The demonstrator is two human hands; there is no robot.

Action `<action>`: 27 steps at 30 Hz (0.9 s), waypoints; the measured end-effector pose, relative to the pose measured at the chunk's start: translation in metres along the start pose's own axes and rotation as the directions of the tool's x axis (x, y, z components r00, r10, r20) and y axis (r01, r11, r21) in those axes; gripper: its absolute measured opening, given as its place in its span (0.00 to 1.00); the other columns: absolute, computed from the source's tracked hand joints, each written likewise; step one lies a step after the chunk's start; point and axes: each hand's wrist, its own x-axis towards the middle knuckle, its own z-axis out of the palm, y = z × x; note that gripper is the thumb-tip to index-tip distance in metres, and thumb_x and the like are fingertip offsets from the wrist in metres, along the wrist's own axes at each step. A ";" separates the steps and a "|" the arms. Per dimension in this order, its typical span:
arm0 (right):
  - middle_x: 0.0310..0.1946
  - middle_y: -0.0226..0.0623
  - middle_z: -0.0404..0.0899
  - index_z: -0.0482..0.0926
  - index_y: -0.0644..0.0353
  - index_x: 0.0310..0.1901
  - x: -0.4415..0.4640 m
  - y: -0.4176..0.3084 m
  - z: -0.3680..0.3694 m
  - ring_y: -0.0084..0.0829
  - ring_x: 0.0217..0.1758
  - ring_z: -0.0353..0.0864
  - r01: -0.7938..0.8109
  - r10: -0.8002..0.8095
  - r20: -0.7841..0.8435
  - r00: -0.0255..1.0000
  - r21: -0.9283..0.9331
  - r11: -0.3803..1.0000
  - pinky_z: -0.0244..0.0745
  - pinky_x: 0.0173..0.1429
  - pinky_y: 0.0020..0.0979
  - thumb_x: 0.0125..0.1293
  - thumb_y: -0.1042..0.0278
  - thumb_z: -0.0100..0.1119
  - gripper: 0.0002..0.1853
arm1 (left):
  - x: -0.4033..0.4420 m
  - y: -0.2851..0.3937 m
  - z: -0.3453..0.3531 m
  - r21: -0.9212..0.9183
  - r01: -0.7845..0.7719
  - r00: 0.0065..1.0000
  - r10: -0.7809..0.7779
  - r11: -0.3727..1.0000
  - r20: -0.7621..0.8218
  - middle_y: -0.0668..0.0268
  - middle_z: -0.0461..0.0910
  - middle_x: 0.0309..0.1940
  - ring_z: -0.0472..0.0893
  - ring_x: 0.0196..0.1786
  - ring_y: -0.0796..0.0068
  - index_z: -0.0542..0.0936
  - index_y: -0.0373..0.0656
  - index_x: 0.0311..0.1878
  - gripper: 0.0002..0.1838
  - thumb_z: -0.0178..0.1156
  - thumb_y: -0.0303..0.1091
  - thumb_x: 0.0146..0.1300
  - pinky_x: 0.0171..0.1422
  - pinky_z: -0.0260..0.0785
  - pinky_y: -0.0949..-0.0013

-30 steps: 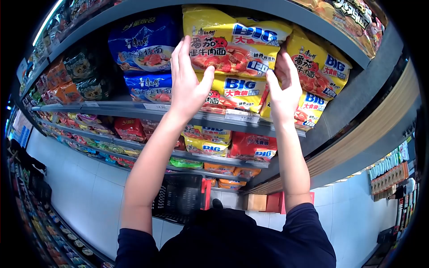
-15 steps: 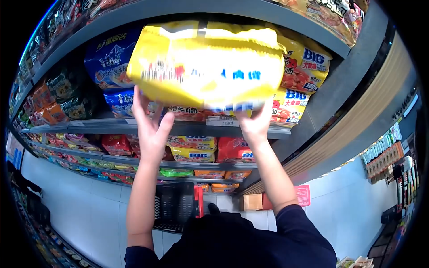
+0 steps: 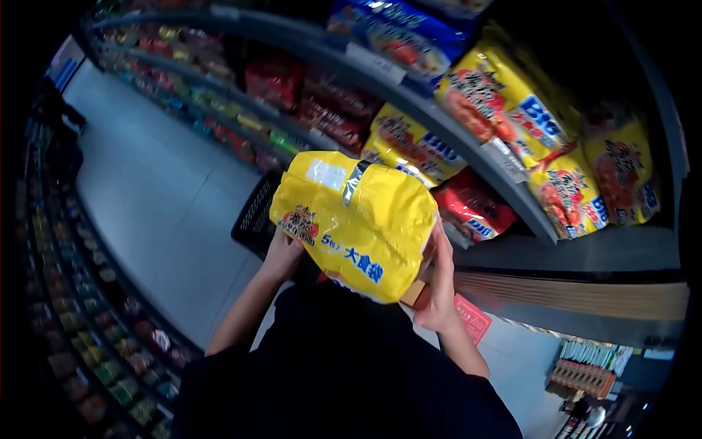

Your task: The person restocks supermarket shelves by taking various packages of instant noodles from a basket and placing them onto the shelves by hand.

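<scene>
A large yellow noodle pack is held between my two hands, close to my body and away from the shelf. My left hand grips its lower left end, with the fingers partly hidden beneath it. At the right end, my right hand is pressed against the side, thumb low and fingers up along the edge. Blue lettering and a dark strip show on the face turned up to me. Behind it, a matching yellow pack lies on the upper shelf.
The shelf edge runs diagonally beyond the pack. Blue packs and a red pack sit on shelves. A black basket is partly hidden behind the held pack. Another stocked shelf curves along the left.
The yellow pack has come off the shelf, first lifted, then drawn down toward my body between both hands. The view has turned, so the shelves now slant to the upper right.
</scene>
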 end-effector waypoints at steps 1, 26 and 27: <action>0.76 0.56 0.44 0.43 0.70 0.75 -0.008 0.014 0.023 0.48 0.80 0.42 -0.143 0.142 0.042 0.989 0.020 0.990 0.35 0.80 0.46 0.55 0.21 0.54 0.64 | -0.015 -0.023 -0.021 -0.159 -0.071 0.995 0.080 0.985 0.053 0.62 0.70 0.63 0.72 0.64 0.68 0.55 0.38 0.72 0.51 0.68 0.60 0.56 0.68 0.65 0.62; 0.42 0.50 0.82 0.71 0.65 0.50 0.038 0.549 0.398 0.46 0.48 0.84 -0.528 0.597 0.593 0.540 -0.313 0.789 0.76 0.52 0.38 0.60 0.65 0.63 0.19 | 0.131 -0.336 -0.171 -0.616 0.106 0.132 -0.625 0.781 -0.769 0.52 0.70 0.60 0.70 0.64 0.63 0.60 0.29 0.65 0.37 0.46 0.58 0.73 0.67 0.62 0.65; 0.42 0.52 0.83 0.71 0.64 0.50 0.032 0.571 0.413 0.48 0.48 0.84 -0.505 0.592 0.595 0.544 -0.331 0.797 0.77 0.52 0.40 0.60 0.65 0.63 0.19 | 0.140 -0.372 -0.186 -0.620 0.112 0.160 -0.630 0.776 -0.760 0.52 0.71 0.59 0.71 0.63 0.64 0.61 0.29 0.65 0.37 0.46 0.58 0.73 0.66 0.63 0.65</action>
